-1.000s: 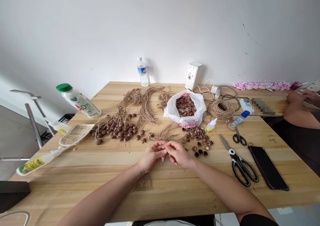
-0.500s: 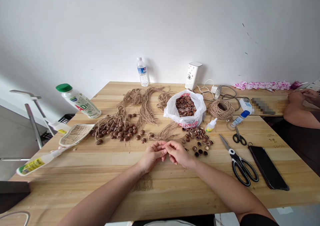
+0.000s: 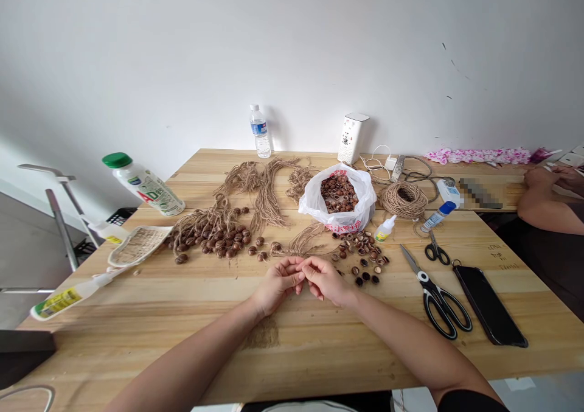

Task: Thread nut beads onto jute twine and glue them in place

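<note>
My left hand [image 3: 279, 283] and my right hand [image 3: 325, 280] meet fingertip to fingertip over the middle of the wooden table [image 3: 191, 339]. Both are closed in a pinch, and whatever lies between the fingers is hidden. Just beyond them is a small bundle of twine strands [image 3: 306, 239] with a nut at its left end. Broken nut shell halves [image 3: 365, 276] lie scattered to the right of my right hand. Left of my hands is a heap of brown nuts [image 3: 223, 241] tied to twine cords.
A white plastic bag [image 3: 314, 202] holds shell pieces. Large scissors [image 3: 438, 302], small scissors [image 3: 437, 251], a phone [image 3: 489, 305] and a twine ball [image 3: 404, 200] lie right. A woven tray [image 3: 139, 246] and glue bottle [image 3: 68, 297] are left. Another person's arm [image 3: 550, 202] rests far right.
My hands stay in the same pinch at the same spot. At the far right, the other person's hands have shifted slightly.
</note>
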Demonstrator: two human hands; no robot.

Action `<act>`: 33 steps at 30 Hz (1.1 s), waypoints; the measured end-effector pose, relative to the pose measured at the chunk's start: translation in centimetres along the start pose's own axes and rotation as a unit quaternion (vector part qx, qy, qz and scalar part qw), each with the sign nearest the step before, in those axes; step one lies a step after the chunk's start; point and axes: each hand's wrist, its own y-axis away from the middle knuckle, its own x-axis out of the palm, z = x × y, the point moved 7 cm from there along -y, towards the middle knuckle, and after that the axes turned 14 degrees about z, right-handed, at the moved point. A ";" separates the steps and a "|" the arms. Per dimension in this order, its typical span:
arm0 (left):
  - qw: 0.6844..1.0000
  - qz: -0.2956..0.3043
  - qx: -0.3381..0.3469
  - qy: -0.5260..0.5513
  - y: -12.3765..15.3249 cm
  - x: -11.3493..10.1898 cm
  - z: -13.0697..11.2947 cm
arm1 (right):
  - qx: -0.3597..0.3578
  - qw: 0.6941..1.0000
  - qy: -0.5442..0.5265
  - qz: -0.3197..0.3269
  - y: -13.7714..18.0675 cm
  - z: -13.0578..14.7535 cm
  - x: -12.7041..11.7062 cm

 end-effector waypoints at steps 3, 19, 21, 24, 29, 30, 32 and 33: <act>1.000 0.002 0.001 0.001 0.0 0.0 0.0 | -0.001 1.000 0.001 0.001 0.0 0.1 0.0; 1.000 -0.002 0.001 0.001 0.0 0.2 -0.2 | 0.004 1.000 -0.002 -0.003 -0.1 0.0 0.0; 1.000 -0.002 0.003 0.002 0.0 0.2 -0.2 | 0.004 1.000 -0.002 -0.004 0.0 0.1 0.0; 1.000 0.001 0.005 0.001 0.0 0.1 -0.2 | 0.007 1.000 -0.002 -0.005 0.0 0.2 0.0; 1.000 0.003 0.003 0.000 0.0 0.1 -0.2 | 0.008 1.000 -0.004 -0.006 0.1 0.3 0.1; 1.000 0.002 0.003 0.001 0.0 0.1 -0.2 | 0.008 1.000 -0.005 -0.006 0.0 0.3 0.1; 1.000 0.000 0.002 0.001 0.0 0.1 -0.2 | 0.008 1.000 -0.005 -0.005 0.0 0.3 0.1; 1.000 -0.001 0.001 0.000 0.0 0.1 -0.2 | 0.007 1.000 -0.004 -0.004 0.0 0.3 0.1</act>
